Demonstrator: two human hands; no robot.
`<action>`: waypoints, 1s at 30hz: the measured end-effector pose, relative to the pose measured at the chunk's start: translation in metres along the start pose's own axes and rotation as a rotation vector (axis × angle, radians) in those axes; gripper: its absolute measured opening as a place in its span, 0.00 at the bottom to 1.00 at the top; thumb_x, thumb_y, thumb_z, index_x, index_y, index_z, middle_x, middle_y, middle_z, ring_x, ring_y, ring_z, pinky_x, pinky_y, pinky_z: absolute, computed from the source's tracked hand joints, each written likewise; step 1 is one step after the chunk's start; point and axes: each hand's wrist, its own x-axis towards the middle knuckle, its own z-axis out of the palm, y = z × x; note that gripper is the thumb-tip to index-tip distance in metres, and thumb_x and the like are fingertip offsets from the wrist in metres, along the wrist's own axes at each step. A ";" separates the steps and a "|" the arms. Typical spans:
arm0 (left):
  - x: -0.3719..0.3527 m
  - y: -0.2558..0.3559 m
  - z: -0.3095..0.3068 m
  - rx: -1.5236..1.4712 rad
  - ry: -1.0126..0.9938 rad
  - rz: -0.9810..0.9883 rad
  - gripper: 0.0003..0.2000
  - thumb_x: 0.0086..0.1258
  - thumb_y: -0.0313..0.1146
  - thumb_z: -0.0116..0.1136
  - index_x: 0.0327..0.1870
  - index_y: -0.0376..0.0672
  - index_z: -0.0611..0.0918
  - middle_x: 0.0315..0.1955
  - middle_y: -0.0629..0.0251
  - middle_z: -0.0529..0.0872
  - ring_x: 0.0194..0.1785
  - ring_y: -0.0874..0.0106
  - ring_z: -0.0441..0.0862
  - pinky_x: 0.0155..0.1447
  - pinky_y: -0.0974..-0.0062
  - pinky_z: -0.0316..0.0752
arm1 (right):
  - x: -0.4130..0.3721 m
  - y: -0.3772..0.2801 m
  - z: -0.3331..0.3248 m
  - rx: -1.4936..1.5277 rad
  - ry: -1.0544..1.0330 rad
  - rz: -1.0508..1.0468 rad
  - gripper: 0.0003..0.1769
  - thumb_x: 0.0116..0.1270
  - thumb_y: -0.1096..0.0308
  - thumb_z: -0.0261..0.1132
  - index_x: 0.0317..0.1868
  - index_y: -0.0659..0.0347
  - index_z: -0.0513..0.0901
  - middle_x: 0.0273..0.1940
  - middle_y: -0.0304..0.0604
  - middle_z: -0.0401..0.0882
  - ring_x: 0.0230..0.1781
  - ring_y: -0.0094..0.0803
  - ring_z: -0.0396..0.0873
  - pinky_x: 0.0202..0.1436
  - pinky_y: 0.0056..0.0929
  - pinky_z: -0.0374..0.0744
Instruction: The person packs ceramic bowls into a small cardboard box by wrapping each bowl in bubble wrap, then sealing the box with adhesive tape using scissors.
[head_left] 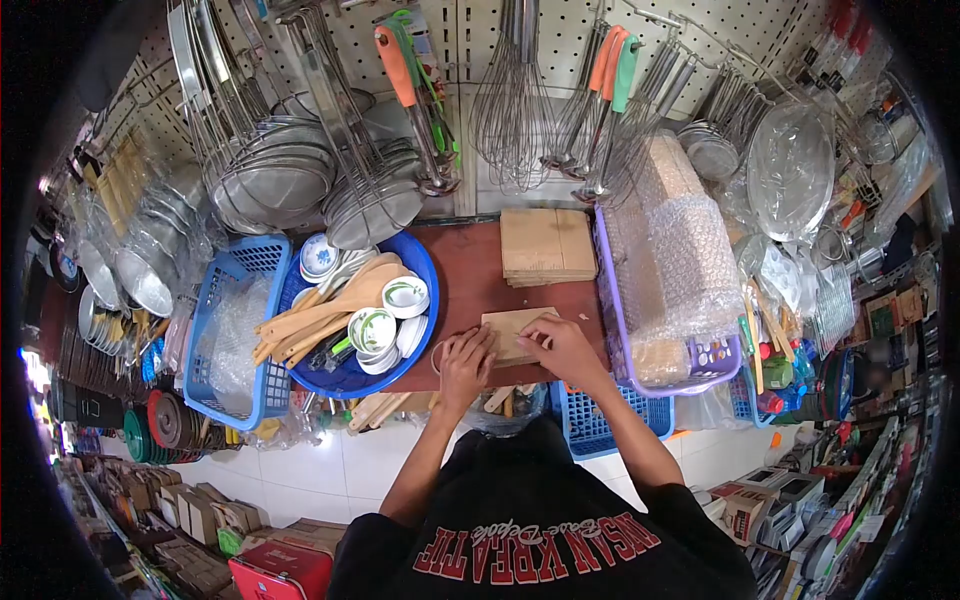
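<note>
A small, flat brown cardboard box lies on the reddish-brown table in front of me. My left hand grips its left edge, fingers bent and close together. At its right side my right hand is closed in a pinch at the box's edge; the fingertips partly cover what they hold. Beside my left hand a thin pale loop shows, partly hidden. Behind the box sits a stack of similar flat cardboard boxes.
Left of the table's middle stands a blue basin with wooden spatulas and small bowls, then a blue basket. A purple basket with bubble-wrapped goods is at the right. Whisks, ladles and strainers hang above.
</note>
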 end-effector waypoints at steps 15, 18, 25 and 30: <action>-0.006 -0.005 0.006 -0.037 -0.074 -0.020 0.13 0.68 0.32 0.61 0.51 0.40 0.83 0.60 0.58 0.80 0.56 0.58 0.78 0.61 0.57 0.69 | 0.043 0.052 0.035 -0.187 -0.178 0.040 0.14 0.65 0.57 0.68 0.41 0.60 0.86 0.41 0.51 0.85 0.44 0.51 0.83 0.51 0.47 0.78; -0.005 -0.003 0.005 -0.041 -0.058 -0.019 0.11 0.67 0.32 0.61 0.48 0.42 0.85 0.60 0.59 0.80 0.55 0.58 0.78 0.60 0.58 0.69 | 0.040 0.044 0.035 -0.227 -0.143 0.060 0.13 0.64 0.57 0.68 0.40 0.58 0.87 0.41 0.50 0.85 0.44 0.50 0.83 0.52 0.47 0.78; -0.006 -0.006 0.009 -0.028 -0.075 -0.034 0.10 0.68 0.31 0.61 0.49 0.45 0.85 0.60 0.59 0.79 0.55 0.57 0.77 0.59 0.58 0.69 | 0.040 0.052 0.043 -0.215 -0.038 -0.040 0.15 0.59 0.60 0.73 0.42 0.61 0.85 0.40 0.51 0.84 0.41 0.49 0.83 0.49 0.45 0.79; -0.006 -0.004 0.008 -0.055 -0.072 -0.024 0.10 0.67 0.31 0.60 0.49 0.46 0.86 0.60 0.57 0.79 0.55 0.57 0.77 0.60 0.58 0.69 | 0.041 0.057 0.046 0.107 0.170 0.201 0.24 0.53 0.63 0.77 0.48 0.62 0.80 0.41 0.53 0.83 0.42 0.48 0.84 0.47 0.44 0.80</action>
